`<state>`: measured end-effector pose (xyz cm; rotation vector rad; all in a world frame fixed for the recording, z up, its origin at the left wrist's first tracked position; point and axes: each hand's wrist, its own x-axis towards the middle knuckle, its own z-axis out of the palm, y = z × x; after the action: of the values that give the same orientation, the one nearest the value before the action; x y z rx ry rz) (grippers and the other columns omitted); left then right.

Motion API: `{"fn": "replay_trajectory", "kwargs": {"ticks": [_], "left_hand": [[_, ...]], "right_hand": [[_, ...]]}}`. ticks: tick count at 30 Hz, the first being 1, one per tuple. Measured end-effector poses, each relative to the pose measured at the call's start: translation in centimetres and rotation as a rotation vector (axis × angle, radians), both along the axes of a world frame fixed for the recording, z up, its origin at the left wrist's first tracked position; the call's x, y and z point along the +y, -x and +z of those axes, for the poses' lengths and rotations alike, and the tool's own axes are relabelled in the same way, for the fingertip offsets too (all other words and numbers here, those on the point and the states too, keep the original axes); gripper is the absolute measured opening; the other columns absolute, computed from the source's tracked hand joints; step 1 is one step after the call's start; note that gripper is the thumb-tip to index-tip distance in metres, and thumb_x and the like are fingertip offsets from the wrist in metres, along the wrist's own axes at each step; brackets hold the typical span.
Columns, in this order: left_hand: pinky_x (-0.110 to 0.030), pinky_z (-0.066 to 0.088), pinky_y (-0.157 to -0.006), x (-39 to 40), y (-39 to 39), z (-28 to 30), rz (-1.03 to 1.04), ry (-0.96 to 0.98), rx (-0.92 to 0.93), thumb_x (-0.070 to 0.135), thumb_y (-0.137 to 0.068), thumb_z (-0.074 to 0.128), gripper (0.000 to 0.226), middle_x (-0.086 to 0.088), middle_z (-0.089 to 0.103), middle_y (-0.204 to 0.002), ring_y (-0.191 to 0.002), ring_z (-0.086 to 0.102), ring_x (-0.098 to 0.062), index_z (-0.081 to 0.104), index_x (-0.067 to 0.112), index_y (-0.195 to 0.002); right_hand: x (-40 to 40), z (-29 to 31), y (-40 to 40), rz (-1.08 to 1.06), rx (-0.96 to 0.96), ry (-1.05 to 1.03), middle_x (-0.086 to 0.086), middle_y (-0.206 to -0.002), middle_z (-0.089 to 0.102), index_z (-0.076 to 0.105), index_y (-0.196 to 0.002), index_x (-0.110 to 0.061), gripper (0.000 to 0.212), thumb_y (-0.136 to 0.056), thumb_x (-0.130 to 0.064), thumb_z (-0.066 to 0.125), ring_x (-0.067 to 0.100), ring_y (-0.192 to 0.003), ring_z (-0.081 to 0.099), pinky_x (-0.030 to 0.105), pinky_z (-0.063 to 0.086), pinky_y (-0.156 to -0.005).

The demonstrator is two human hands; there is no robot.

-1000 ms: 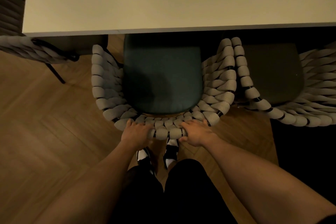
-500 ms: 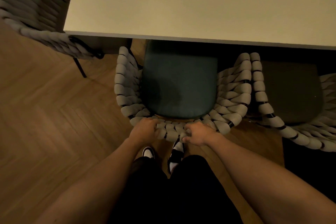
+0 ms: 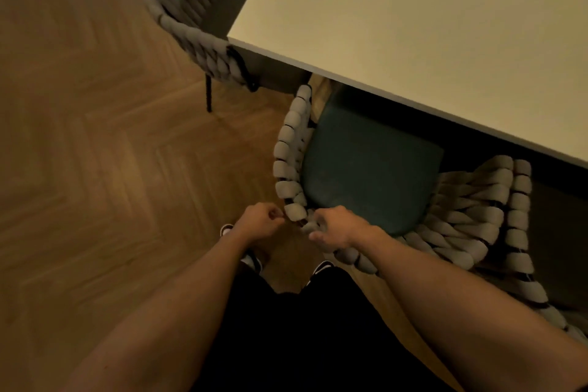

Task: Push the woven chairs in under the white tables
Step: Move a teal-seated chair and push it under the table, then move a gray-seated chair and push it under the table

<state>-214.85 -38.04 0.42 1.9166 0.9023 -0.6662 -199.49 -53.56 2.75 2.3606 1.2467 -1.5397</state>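
A woven chair point(image 3: 286, 169) with a dark green seat stands partly under the white table point(image 3: 413, 41); the front of its seat is hidden by the table edge. My left hand point(image 3: 261, 223) is curled, just left of the chair's back rim, with nothing in it. My right hand point(image 3: 337, 227) hovers over the back rim with its fingers loosely apart; whether it touches the weave is unclear. A second woven chair point(image 3: 518, 200) stands close beside the first on the right, also tucked under the table.
A third woven chair point(image 3: 191, 25) stands at the table's short end, upper left, its black leg on the herringbone wood floor point(image 3: 95, 169). My legs and shoes point(image 3: 254, 261) are right behind the green-seated chair.
Both hands have come off their grip on the chair's back rim. The view has swung left and turned, so the table now runs diagonally and the end chair shows more.
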Motion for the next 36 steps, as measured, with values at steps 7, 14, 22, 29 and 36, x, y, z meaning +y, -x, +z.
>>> {"fn": "replay_trajectory", "kwargs": {"ticks": [7, 14, 22, 29, 36], "left_hand": [[-0.028, 0.051, -0.081, 11.4, 5.4, -0.4, 0.147, 0.027, -0.027, 0.03, -0.097, 0.061, 0.013, -0.002, 0.069, -0.114, -0.094, 0.064, -0.015, 0.067, 0.025, -0.107], [-0.031, 0.048, -0.093, 24.8, 11.1, 0.5, 0.14, -0.037, -0.011, 0.03, -0.099, 0.059, 0.029, -0.006, 0.068, -0.124, -0.115, 0.061, -0.021, 0.067, 0.016, -0.123], [-0.032, 0.05, -0.092, 38.8, 15.8, 1.9, 0.148, -0.078, 0.025, 0.032, -0.098, 0.058, 0.031, -0.006, 0.069, -0.122, -0.112, 0.062, -0.022, 0.066, 0.016, -0.123], [-0.034, 0.052, -0.094, 51.7, 16.9, 2.2, 0.193, -0.086, 0.076, 0.03, -0.099, 0.057, 0.03, -0.002, 0.068, -0.121, -0.109, 0.063, -0.02, 0.066, 0.017, -0.124], [-0.027, 0.048, -0.088, 65.6, 14.5, 3.5, 0.296, -0.096, 0.101, 0.023, -0.099, 0.057, 0.027, -0.004, 0.067, -0.117, -0.103, 0.06, -0.017, 0.066, 0.012, -0.122]], "right_hand": [[13.5, 0.2, 4.8, 0.076, 0.085, 0.004, 0.004, -0.133, 0.06, 0.054, -0.139, -0.022, 0.05, -0.095, -0.045, 0.062, 0.024, -0.121, 0.056, 0.035, 0.048, -0.096], [28.3, -0.4, 9.8, 0.075, 0.062, 0.066, 0.005, -0.138, 0.054, 0.056, -0.135, -0.03, 0.049, -0.091, -0.05, 0.064, 0.023, -0.118, 0.058, 0.039, 0.052, -0.097], [43.4, 2.0, 11.9, 0.138, 0.071, -0.01, 0.003, -0.129, 0.064, 0.061, -0.131, -0.024, 0.042, -0.092, -0.04, 0.065, 0.022, -0.119, 0.059, 0.035, 0.049, -0.099], [57.0, 1.9, 9.2, 0.216, 0.078, -0.078, -0.002, -0.122, 0.068, 0.064, -0.125, -0.028, 0.034, -0.093, -0.04, 0.065, 0.018, -0.108, 0.063, 0.037, 0.053, -0.094], [71.5, 1.3, 5.2, 0.206, 0.101, -0.058, -0.002, -0.119, 0.067, 0.064, -0.126, -0.025, 0.036, -0.093, -0.04, 0.066, 0.017, -0.109, 0.063, 0.035, 0.053, -0.096]]}}
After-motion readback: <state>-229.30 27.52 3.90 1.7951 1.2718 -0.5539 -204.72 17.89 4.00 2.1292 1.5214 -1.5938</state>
